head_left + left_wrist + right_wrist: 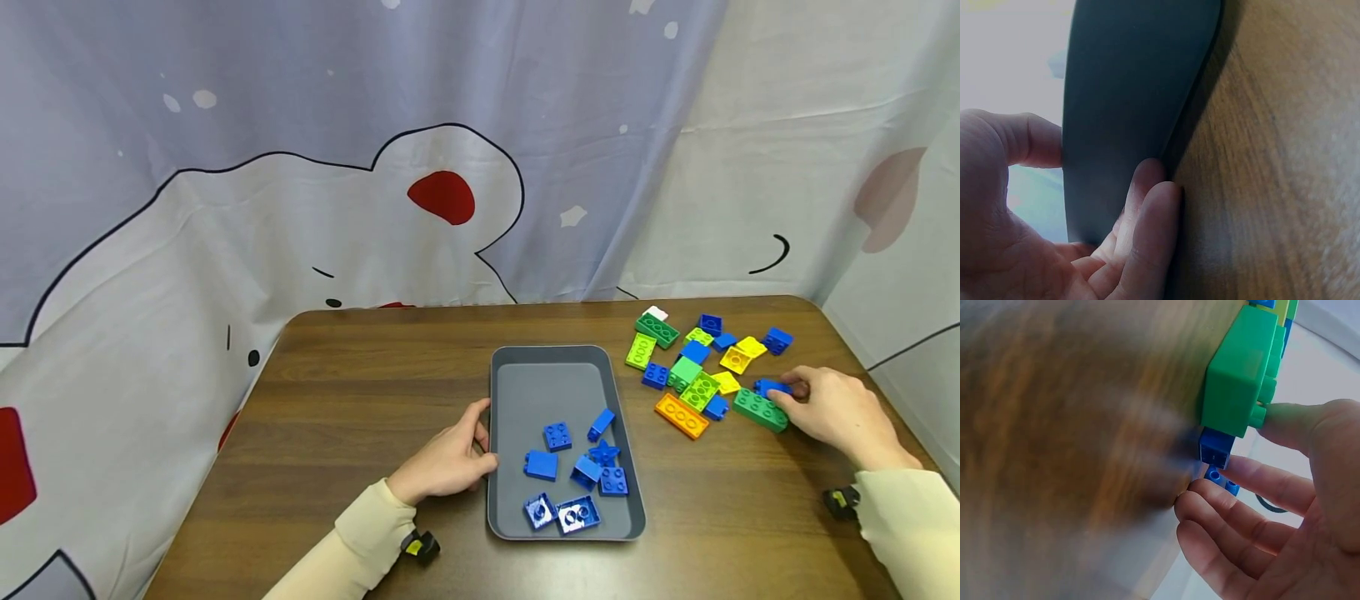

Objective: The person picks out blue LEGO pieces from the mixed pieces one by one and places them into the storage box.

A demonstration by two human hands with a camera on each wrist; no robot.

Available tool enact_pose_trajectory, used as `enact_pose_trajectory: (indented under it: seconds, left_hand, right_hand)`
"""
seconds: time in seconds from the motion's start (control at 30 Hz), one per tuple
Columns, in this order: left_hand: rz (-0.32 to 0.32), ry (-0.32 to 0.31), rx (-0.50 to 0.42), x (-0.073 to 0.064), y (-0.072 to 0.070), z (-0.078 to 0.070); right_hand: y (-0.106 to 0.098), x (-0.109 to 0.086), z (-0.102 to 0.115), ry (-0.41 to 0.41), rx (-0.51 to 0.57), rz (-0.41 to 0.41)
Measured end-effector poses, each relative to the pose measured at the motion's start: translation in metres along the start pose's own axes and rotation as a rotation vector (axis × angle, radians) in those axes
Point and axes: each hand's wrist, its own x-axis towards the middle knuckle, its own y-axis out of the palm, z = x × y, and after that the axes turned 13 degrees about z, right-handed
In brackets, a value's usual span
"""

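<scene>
At the left side of the grey tray (551, 360), my left hand (446, 454) grips the wall. The left wrist view has the thumb at the rim and the fingertips (1157, 215) low on the tray's outer wall (1129, 81). Over at the right edge of a brick pile, my right hand (840, 412) pinches a blue brick (767, 387) between thumb and index finger. A green brick (1241, 372) lies right beside it, close to the thumb. The blue brick (1215, 449) shows at the index fingertip in the right wrist view.
Several blue bricks (541, 465) and a blue star-shaped piece (603, 452) lie in the tray. Right of it, yellow, green, blue and white bricks are scattered, with an orange brick (682, 416) at the near side. A printed curtain (300, 233) hangs behind the wooden table (352, 375).
</scene>
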Motion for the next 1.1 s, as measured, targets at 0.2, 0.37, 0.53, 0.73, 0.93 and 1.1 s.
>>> enact_pose_trajectory:
  seconds: [0.2,0.37,0.53,0.73,0.93,1.1]
  left_hand:
    - [-0.003,0.005,-0.001,0.0,0.0,0.0]
    - [-0.001,0.003,-0.002,-0.001,0.0,0.0]
    - [-0.002,0.01,-0.009,-0.001,0.0,-0.001]
    - [0.001,0.018,-0.008,0.0,0.0,0.0]
    - [0.001,0.018,-0.008,0.0,0.0,0.001]
    - [0.003,0.022,-0.01,0.0,0.0,0.001]
  right_hand:
    - [0.001,0.001,0.006,-0.041,0.006,0.01]
    - [0.003,0.003,0.01,-0.079,-0.003,0.032]
    - [0.005,0.003,0.013,-0.11,-0.009,0.01]
    - [0.004,0.001,0.028,-0.131,0.018,-0.054]
    - [0.004,-0.01,0.063,-0.194,0.055,-0.157]
    - [0.006,-0.021,0.101,-0.273,0.049,-0.199]
